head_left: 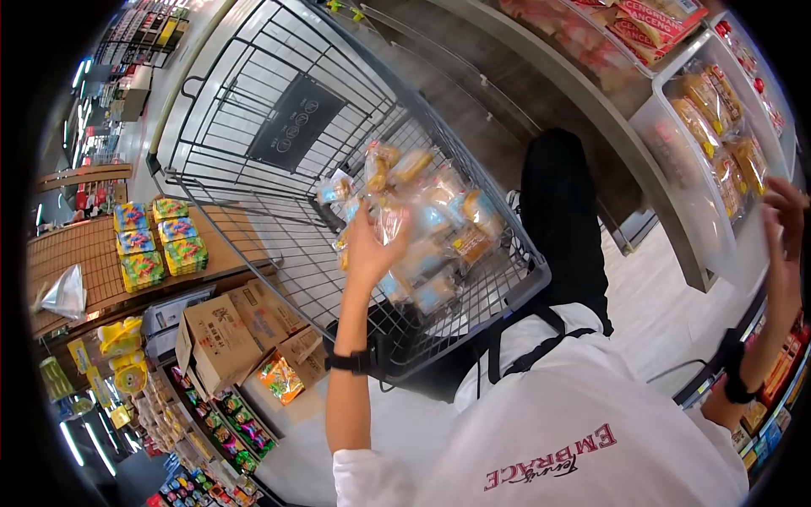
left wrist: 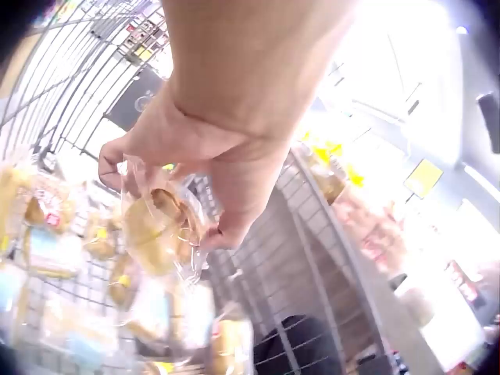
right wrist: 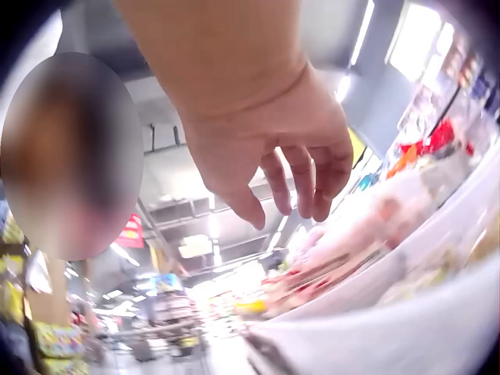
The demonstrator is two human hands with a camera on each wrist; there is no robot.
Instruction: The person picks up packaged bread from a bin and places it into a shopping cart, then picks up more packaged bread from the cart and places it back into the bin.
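Inside the shopping cart (head_left: 513, 296), my left hand (head_left: 368, 253) is over a heap of packaged breads (head_left: 435, 291). In the left wrist view its thumb and fingers pinch a clear plastic packet of bread (left wrist: 152, 234), with golden-brown bread showing through. More wrapped breads (left wrist: 74, 320) with pale blue or white labels lie on the wire floor below. At the far right, my right hand (head_left: 784, 224) is beside a clear bin (head_left: 672, 160) of packaged breads (head_left: 714, 110). Its fingers hang loosely bent with nothing between them in the right wrist view (right wrist: 269, 148).
Shelf edge (head_left: 625, 144) runs along the cart's right side, carrying bins with red packets (head_left: 646, 25). Left of the cart are a wooden display table (head_left: 93, 245) with colourful packs (head_left: 165, 241) and open cardboard boxes (head_left: 224, 342). A black-trousered leg (head_left: 557, 220) stands between cart and shelf.
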